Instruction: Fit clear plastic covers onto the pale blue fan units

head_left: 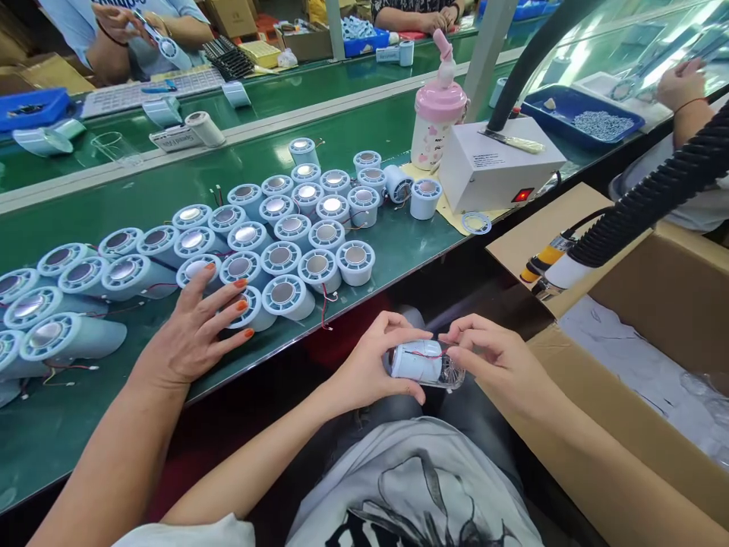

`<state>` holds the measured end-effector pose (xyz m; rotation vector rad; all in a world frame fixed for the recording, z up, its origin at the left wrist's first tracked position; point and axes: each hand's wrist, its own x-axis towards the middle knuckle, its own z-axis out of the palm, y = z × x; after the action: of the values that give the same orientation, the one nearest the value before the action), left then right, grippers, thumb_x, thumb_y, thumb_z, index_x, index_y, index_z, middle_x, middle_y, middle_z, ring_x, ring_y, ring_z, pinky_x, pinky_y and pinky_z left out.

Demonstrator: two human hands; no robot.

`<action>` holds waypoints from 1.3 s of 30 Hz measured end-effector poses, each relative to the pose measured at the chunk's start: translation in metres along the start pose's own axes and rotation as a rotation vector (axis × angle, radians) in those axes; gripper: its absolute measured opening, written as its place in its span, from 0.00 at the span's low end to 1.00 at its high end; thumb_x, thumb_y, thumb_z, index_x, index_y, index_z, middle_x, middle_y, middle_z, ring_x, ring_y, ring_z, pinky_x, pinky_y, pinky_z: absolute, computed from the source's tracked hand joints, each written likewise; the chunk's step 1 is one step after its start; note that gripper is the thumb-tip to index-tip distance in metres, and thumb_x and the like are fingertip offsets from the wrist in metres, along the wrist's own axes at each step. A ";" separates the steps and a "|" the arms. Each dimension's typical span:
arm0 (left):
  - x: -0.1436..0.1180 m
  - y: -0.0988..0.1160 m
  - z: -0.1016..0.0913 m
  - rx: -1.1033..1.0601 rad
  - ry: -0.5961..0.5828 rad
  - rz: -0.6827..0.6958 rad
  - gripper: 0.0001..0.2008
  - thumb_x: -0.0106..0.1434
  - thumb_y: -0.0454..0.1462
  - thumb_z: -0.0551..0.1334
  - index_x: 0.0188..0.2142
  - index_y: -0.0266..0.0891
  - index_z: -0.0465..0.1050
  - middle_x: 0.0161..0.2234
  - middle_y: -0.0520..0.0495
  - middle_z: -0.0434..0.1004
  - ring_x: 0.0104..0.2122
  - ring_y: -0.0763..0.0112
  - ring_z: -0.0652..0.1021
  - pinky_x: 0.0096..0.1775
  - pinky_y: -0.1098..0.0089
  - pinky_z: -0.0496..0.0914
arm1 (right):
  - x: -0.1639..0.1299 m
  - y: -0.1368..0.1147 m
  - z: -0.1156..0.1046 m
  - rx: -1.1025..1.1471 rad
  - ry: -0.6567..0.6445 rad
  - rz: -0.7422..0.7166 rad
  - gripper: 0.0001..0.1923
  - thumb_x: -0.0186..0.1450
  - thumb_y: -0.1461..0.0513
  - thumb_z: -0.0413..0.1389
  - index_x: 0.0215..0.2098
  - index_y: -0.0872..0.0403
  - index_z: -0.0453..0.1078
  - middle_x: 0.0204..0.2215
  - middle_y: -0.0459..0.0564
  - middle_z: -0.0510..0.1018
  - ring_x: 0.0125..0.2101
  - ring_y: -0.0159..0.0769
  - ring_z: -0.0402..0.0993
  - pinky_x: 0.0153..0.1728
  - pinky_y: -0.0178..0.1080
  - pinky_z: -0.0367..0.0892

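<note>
My left hand (373,361) is wrapped round a light blue cylindrical motor unit (418,361) above my lap. A clear plastic cover (452,372) shows at the unit's right end, and a thin red wire runs along its top. My right hand (493,353) is closed in a pinch at that end, beside the clear cover; whether its fingertips grip the wire or the cover's rim is too small to tell. Rows of similar light blue cylinders (282,258) with round metal centres stand on the green table (392,262), several with loose thin wires.
A co-worker's hand (199,327) with orange nails touches the cylinders at left. A white box (501,163) with a red switch, a pink-lidded bottle (438,114) and a blue tray (581,114) stand behind. At right, a black hose (643,197) hangs over a cardboard box (672,296).
</note>
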<state>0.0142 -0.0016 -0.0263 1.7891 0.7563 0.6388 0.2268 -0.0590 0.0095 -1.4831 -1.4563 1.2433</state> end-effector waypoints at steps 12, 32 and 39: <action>-0.003 0.023 -0.001 -0.578 -0.130 -0.338 0.28 0.53 0.35 0.70 0.53 0.41 0.65 0.49 0.44 0.71 0.44 0.66 0.76 0.43 0.66 0.74 | -0.005 0.019 -0.006 0.195 -0.107 -0.135 0.13 0.55 0.61 0.67 0.39 0.48 0.77 0.54 0.51 0.73 0.55 0.48 0.68 0.50 0.47 0.71; -0.016 0.036 -0.011 -0.348 -0.205 -0.101 0.39 0.50 0.33 0.73 0.60 0.48 0.63 0.59 0.44 0.67 0.56 0.58 0.71 0.55 0.62 0.69 | -0.029 0.006 -0.005 0.036 -0.143 -0.165 0.24 0.60 0.64 0.63 0.53 0.46 0.65 0.54 0.49 0.71 0.54 0.43 0.69 0.52 0.44 0.73; -0.016 0.038 -0.012 -0.280 -0.201 -0.055 0.38 0.51 0.33 0.72 0.60 0.49 0.63 0.60 0.44 0.66 0.58 0.57 0.69 0.56 0.61 0.69 | -0.029 0.002 -0.007 0.188 -0.188 -0.009 0.22 0.61 0.62 0.63 0.51 0.45 0.65 0.52 0.49 0.70 0.51 0.43 0.71 0.47 0.43 0.75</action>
<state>0.0024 -0.0164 0.0121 1.5422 0.5488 0.4934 0.2368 -0.0872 0.0141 -1.2615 -1.4197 1.5034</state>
